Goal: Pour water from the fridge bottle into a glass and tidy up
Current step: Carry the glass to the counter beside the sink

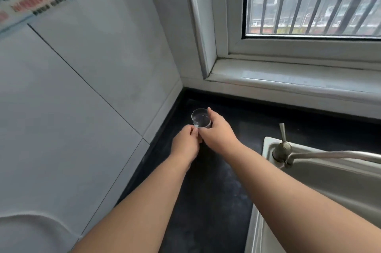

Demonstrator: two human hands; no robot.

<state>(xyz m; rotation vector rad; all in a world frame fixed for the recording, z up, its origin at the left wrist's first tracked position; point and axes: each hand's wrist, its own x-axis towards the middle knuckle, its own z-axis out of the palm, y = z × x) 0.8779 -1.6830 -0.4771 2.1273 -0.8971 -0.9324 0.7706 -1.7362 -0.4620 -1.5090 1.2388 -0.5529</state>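
Note:
A small clear glass with water in it stands on the black counter, near the back left corner by the tiled wall. My right hand wraps round the glass from the right, fingers curled on its side. My left hand is at the glass's near side and its fingertips pinch the lower edge. No bottle is in view.
A steel sink lies to the right, with a tap whose spout runs off to the right. The white window sill and barred window are behind the counter. A tiled wall with a poster stands on the left.

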